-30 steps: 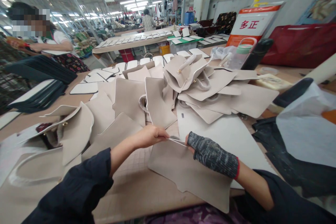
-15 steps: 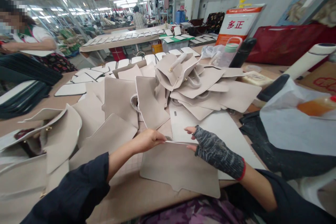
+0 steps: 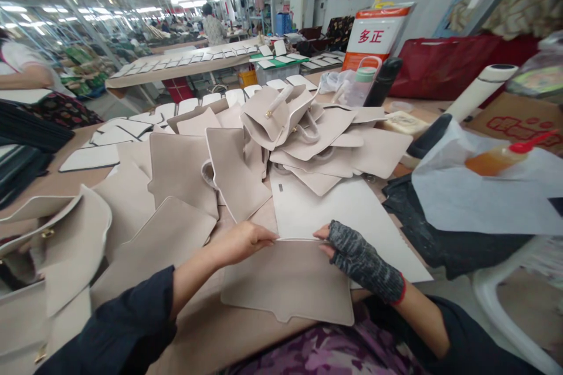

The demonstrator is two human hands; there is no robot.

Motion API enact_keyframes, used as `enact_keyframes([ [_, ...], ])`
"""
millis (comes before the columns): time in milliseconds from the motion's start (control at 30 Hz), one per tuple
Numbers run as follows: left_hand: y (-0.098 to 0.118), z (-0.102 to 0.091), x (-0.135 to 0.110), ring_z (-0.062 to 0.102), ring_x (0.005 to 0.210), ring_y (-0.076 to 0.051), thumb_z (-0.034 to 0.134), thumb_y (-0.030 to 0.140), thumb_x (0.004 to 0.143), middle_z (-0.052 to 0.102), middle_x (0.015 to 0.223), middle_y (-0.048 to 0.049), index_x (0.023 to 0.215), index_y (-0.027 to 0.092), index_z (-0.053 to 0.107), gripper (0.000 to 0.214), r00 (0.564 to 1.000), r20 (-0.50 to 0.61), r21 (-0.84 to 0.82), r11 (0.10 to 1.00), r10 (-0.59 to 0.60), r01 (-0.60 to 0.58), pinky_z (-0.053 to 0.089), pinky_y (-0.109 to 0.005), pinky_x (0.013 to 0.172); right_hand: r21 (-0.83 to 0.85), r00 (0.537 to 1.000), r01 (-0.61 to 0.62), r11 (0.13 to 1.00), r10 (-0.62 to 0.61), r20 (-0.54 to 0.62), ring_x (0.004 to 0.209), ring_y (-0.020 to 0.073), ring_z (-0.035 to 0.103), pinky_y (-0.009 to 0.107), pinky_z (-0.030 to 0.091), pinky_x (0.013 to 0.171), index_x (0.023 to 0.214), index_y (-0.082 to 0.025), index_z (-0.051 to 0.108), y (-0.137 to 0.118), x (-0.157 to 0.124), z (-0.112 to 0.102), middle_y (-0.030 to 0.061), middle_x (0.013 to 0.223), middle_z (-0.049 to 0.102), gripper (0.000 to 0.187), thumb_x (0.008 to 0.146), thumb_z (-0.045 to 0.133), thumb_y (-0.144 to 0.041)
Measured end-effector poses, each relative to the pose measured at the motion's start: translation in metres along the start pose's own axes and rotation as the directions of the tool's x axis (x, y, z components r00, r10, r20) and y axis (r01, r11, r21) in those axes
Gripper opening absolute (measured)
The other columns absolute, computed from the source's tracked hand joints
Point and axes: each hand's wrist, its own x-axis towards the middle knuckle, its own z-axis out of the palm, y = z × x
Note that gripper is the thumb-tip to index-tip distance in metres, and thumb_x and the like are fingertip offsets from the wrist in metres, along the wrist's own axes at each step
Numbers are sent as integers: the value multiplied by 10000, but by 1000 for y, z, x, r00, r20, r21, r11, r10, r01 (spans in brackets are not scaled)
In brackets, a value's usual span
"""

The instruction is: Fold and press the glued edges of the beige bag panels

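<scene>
A beige leather panel lies on the table in front of me, its near edge hanging over the table's edge. My left hand pinches the panel's far edge at its left end. My right hand, in a grey fingerless glove, grips the same edge at its right end. Under the panel lies a white sheet. Beyond it is a heap of similar beige panels and half-made bags with handles and gold fittings.
At the right are a white paper sheet, an orange glue bottle with a red cap, black material, a black flask and a red bag. A person works at the far left. Tables with white pieces stand behind.
My hands have moved apart along the panel's far edge, and the panel has slid nearer me. My view has shifted right and down, showing the glue bottle.
</scene>
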Motion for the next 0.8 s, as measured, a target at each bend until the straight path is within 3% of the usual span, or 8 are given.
enact_keyframes([
  [233,14,10,27,653,811,-160,566,267,844,727,953,-51,1045,192,686,246,998,58,-120,992,-37,43,447,-188,713,72,999,41,997,-40,-5,868,215,611,370,538,755,1064,-168,545,-2,2,-5,93,914,634,201,870,495,-188],
  [633,21,12,48,582,714,-151,611,258,775,713,828,-24,972,145,708,247,980,190,-312,943,-54,112,402,-192,656,253,999,37,967,-37,-2,902,201,580,359,510,802,1087,-188,533,-1,-3,-1,84,945,620,219,869,520,-198],
  [800,20,17,52,550,660,-130,627,274,762,687,743,-16,920,135,715,227,982,184,-288,953,-41,94,387,-183,618,308,1000,1,951,-10,27,903,197,587,332,514,792,1072,-169,549,-5,-3,-7,98,947,619,215,861,524,-203],
])
